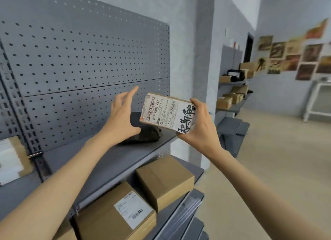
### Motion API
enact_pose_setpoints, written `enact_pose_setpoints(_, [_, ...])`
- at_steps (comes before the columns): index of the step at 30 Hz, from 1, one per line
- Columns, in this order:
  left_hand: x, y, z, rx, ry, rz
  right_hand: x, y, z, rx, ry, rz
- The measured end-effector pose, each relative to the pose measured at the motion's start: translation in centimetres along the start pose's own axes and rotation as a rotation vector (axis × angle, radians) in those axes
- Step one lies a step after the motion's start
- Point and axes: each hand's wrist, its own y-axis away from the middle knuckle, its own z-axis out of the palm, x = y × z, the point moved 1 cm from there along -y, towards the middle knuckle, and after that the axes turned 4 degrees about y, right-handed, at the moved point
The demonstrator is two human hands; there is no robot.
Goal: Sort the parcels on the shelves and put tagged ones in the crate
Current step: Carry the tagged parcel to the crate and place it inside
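Labelled parcel (165, 112), frame centre, above grey shelf (100, 157): pinched at right end by right hand (198, 125). Left hand (121, 114) spread, empty, just beside. Advice: support left end, read tag, then crate. Crate unseen.

I see the tagged parcel (166, 112) pinched in my right hand (198, 126), held above the shelf (107, 157) edge. My left hand (120, 117) sits spread left of it, apart. A bag (143, 136) lies on the shelf below my fingers. Two boxes (164, 180) sit one shelf down.
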Motion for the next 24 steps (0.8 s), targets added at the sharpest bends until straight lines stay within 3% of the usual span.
enact_pose_setpoints(5, [5.8, 1.0, 7.5, -0.158, 0.123, 0.157, 4.1, 7.6, -9.0, 0.102, 0.204, 0.194])
enact_pose_setpoints(11, [18.2, 5.2, 17.5, -0.35, 0.244, 0.414, 5.9, 18.5, -23.1, 0.222, 0.497, 0.397])
enact_pose_setpoints(17, [34.5, 11.8, 24.0, -0.523, 0.385, 0.683, 4.2, 28.9, -39.1, 0.334, 0.771, 0.609])
enact_pose_setpoints(24, [52.1, 24.0, 28.2, -0.597, 0.489, 0.993, -0.9, 42.3, -55.9, 0.485, 1.037, 0.81])
